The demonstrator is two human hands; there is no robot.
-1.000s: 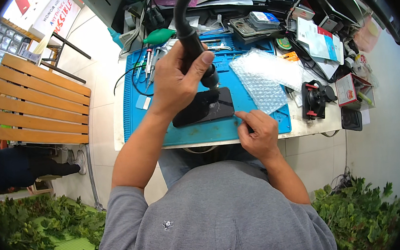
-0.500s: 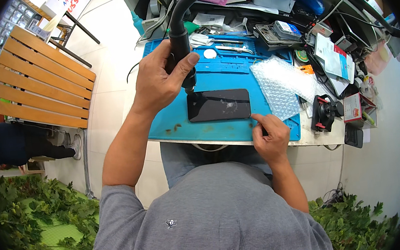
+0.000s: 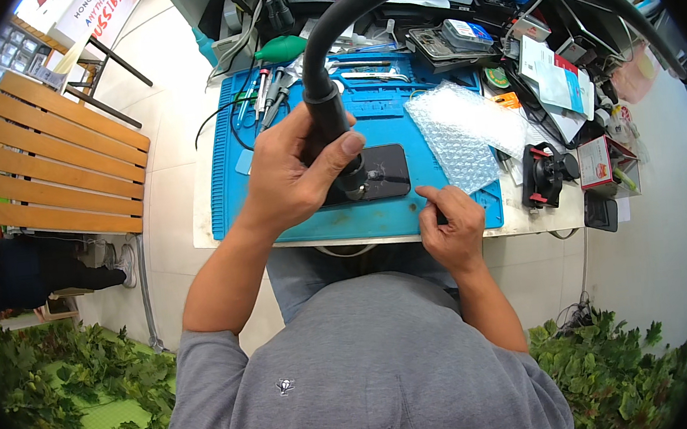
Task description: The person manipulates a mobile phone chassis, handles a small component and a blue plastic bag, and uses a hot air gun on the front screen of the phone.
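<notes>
My left hand (image 3: 288, 174) is wrapped round the black handpiece of a hot air gun (image 3: 332, 129), whose thick black hose arches up and away to the right. Its metal nozzle points down over a black smartphone (image 3: 392, 163). The phone lies flat on a blue work mat (image 3: 244, 212), with pale smudges or cracks on its dark face; the handpiece and my left hand cover its left part. Just right of the phone is my right hand (image 3: 453, 222), its index finger reaching toward it and the other fingers curled. Something small and dark shows in that curl, too hidden to name.
Bubble wrap (image 3: 460, 141) lies right of the phone, beside a black and red clamp (image 3: 547, 177). Screwdrivers (image 3: 270, 93), a green blower bulb (image 3: 282, 49) and tweezers (image 3: 376, 75) sit behind. A slatted wooden bench (image 3: 66, 163) stands left, with another person (image 3: 26, 266) near it.
My left hand has moved the hot air gun right and nearer to me, from the phone's far left corner to over its middle. My right hand stays beside the phone. The view has shifted slightly.
</notes>
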